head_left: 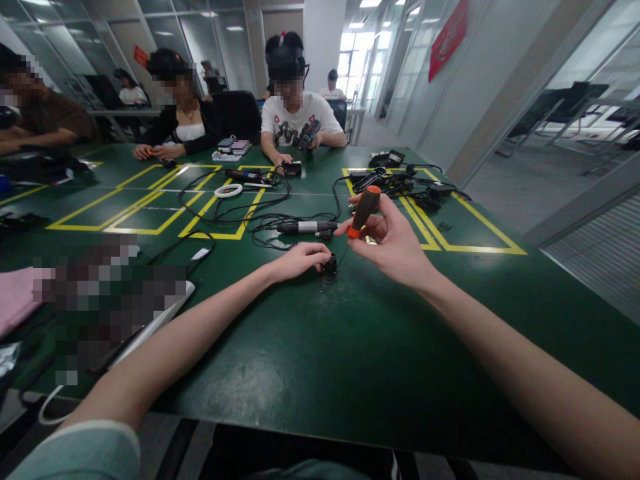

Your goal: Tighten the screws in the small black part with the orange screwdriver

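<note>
My right hand (395, 243) is closed around the handle of a screwdriver (366, 208), dark with orange ends. Its thin shaft slants down and left toward a small black round part (329, 268) on the green table; whether the tip touches it, I cannot tell. My left hand (302, 261) has its fingers curled against the left side of that part, which stands upright. Just beyond my hands lies a silver and black cylindrical tool (305, 228) with a black cord.
Black cables and a white ring (228, 191) lie ahead on the yellow-taped table (280, 373). More black gear (385, 179) sits at the back right. A tablet-like device (145, 320) is at my left. Across the table, a person (300, 113) holds a black power tool (309, 135).
</note>
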A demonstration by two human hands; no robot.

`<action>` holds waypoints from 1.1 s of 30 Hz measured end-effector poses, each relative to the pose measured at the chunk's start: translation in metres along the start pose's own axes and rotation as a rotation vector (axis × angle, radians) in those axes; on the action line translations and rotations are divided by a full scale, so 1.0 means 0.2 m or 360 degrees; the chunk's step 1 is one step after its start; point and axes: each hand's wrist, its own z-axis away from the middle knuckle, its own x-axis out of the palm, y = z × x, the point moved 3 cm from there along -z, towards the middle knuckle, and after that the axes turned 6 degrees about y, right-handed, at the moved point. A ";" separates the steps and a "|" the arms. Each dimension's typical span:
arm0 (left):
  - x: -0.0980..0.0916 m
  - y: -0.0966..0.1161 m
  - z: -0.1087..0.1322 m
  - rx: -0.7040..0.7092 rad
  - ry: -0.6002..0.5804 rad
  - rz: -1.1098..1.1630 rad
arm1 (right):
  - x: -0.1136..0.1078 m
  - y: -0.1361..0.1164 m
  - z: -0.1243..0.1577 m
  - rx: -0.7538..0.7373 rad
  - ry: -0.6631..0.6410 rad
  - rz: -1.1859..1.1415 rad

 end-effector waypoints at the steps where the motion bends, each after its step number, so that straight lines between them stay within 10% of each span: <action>1: 0.00 0.00 0.00 0.0004 0.0003 -0.0001 | 0.00 0.00 0.00 0.0001 0.0017 -0.0013; 33: 0.00 -0.01 0.00 0.0005 0.0011 -0.0017 | 0.01 0.00 0.01 -0.0045 0.0052 -0.0057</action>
